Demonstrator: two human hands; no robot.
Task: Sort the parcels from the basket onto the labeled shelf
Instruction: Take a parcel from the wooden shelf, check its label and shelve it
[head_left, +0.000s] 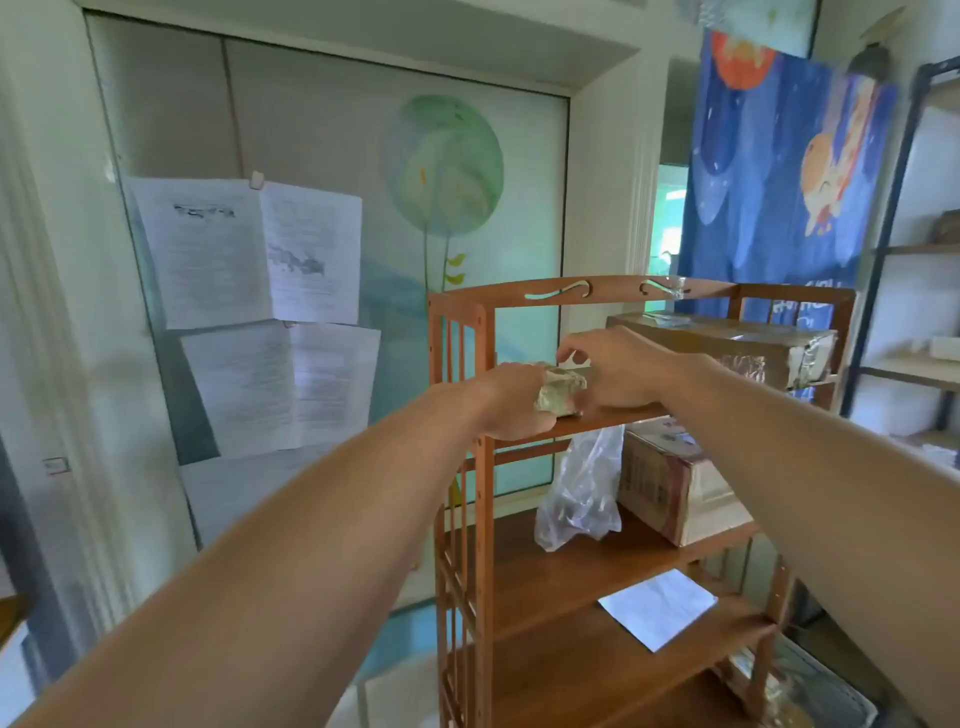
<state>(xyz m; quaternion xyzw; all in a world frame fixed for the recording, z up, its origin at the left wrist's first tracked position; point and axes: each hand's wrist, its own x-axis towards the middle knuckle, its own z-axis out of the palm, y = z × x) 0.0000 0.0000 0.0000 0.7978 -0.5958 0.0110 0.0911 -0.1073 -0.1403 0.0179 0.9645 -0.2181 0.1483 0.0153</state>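
A small parcel (562, 392) wrapped in crinkled tape rests on the top board of the brown wooden shelf (460, 332), near its front left corner. My left hand (511, 397) grips the parcel's left side. My right hand (618, 369) holds its right side, fingers curled over the top. A long cardboard box (727, 338) lies on the same board to the right. On the board below stand a clear plastic bag (584, 493) and a taped carton (675, 483). A flat white envelope (657, 608) lies one board lower. The basket is out of view.
Behind the shelf is a frosted sliding door (322, 130) with printed sheets (249, 249) taped on it. A blue printed curtain (774, 166) hangs at the back right. A dark metal rack (914, 249) stands at the far right.
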